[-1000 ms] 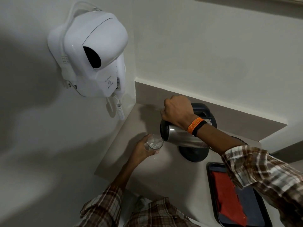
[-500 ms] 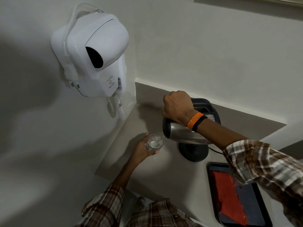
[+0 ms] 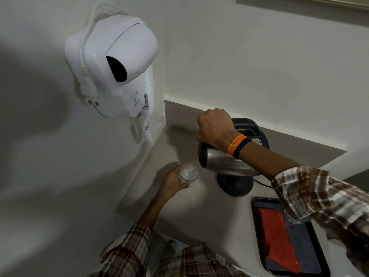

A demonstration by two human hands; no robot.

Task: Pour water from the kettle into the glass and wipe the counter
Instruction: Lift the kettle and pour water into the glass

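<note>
head view: right hand (image 3: 214,127) grips the tipped kettle (image 3: 223,162); left hand (image 3: 172,181) wraps the glass (image 3: 188,173) just under its spout. best to pour slowly and keep the glass steady.

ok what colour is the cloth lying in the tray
Red cloth, in a dark tray; the head view shows it.

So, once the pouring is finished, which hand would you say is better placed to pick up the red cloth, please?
Probably the right hand: the red cloth lies in the tray under that forearm. It must put the kettle down first; the left hand holds the glass.
</note>
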